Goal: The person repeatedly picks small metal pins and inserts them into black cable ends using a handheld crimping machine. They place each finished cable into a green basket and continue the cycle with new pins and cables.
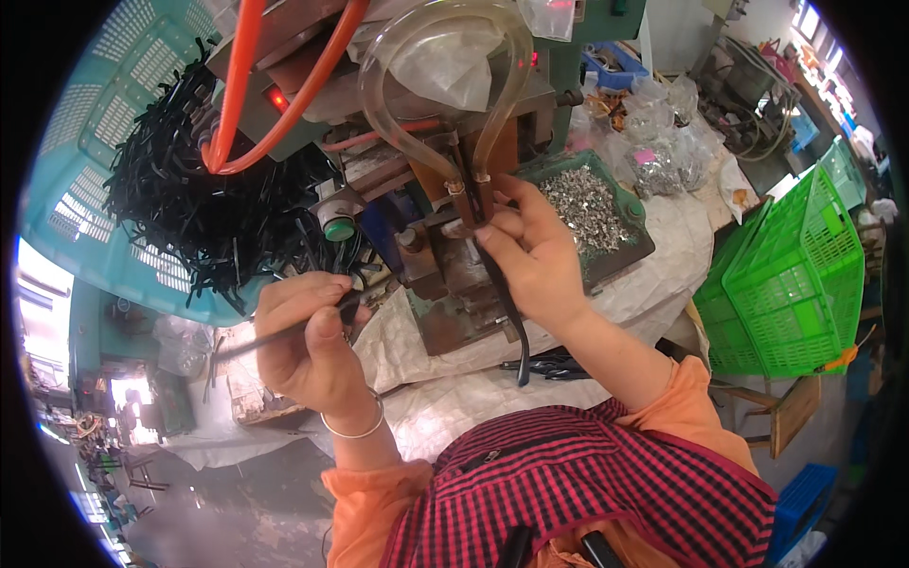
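Observation:
My right hand point(542, 257) is closed on a black eyeglass temple arm point(506, 298), pinching its upper end at the machine's metal fixture point(473, 204). The temple's curved tip hangs down toward the table edge. Further left, my left hand point(308, 346) grips a second black temple arm point(254, 346) between thumb and fingers, apart from the machine. Two ends of a clear looped hose point(379, 99) meet the fixture just above my right fingertips. Whether the right temple's end sits inside the fixture is hidden by my fingers.
A teal basket point(90, 123) at left holds a heap of black temples point(185, 194). Orange hoses point(232, 85) hang before the machine. Small metal parts point(587, 204) fill a green tray point(647, 244). More temples point(559, 364) lie by the table edge. Green crates point(795, 293) stand at right.

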{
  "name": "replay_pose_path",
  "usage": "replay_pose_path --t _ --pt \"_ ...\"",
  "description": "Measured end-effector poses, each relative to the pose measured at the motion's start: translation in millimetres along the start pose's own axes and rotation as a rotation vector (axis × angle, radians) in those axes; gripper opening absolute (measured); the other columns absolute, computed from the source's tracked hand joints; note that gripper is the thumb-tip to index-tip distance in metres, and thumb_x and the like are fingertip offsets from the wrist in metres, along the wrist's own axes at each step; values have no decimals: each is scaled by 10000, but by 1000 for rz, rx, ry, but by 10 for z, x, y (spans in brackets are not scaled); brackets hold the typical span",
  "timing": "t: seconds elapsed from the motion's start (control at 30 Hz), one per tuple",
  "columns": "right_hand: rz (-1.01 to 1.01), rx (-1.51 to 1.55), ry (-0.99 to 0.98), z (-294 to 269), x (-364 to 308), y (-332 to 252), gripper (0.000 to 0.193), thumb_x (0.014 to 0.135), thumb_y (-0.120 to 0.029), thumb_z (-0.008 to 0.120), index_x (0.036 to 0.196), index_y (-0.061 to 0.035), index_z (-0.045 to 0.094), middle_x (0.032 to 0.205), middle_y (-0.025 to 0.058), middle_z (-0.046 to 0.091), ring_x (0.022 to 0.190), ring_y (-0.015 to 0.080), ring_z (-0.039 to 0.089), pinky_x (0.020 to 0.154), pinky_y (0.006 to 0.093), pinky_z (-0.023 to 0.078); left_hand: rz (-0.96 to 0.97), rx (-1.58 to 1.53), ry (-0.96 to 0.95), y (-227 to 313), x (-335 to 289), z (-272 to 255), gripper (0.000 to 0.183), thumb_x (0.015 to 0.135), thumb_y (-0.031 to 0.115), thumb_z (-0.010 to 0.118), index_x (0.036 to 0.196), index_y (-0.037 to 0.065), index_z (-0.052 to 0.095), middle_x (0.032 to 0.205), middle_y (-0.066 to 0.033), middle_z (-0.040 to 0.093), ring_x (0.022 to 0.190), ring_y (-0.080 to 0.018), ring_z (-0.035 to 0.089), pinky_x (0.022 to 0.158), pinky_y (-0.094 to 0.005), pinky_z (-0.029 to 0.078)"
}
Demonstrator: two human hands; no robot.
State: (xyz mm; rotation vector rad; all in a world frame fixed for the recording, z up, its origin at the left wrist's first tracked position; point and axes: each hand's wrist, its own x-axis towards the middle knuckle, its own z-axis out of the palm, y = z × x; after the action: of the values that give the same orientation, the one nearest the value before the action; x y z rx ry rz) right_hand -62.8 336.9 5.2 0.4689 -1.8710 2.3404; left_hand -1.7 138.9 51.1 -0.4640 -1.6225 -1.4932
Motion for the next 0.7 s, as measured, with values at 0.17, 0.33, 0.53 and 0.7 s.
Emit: replay_pose_path --t 0.17,0.33,0.53,0.7 --pt "-9 -175 28 79 -70 -273 553 921 -6 579 1441 74 410 1045 183 722 958 247 686 881 338 517 258 254 -232 -46 -177 240 176 826 32 816 954 16 695 995 -161 720 754 -244 702 589 -292 562" --pt "-217 -533 -130 -340 106 -170 445 876 -55 607 1319 -11 605 1252 235 668 1200 409 622 1045 441 484 533 433 -471 -189 -405 550 277 740 106 882 974 73 739 1014 -106 745 607 -163 626 497 -283 463" --pt "-158 -1431 182 -1361 22 526 310 818 -166 779 1111 -79 728 1342 235 604 1363 435 485 1090 506 447 586 440 -469 -408 -435 615 290 719 107 907 947 85 729 984 -90 756 552 -150 595 459 -270 430" --pt "-308 -1375 187 -1353 85 653 244 828 -136 758 1064 -85 724 1297 179 636 1328 392 531 977 481 521 564 446 -471 -413 -457 622 281 713 101 902 939 71 739 986 -103 760 560 -158 608 460 -274 436"
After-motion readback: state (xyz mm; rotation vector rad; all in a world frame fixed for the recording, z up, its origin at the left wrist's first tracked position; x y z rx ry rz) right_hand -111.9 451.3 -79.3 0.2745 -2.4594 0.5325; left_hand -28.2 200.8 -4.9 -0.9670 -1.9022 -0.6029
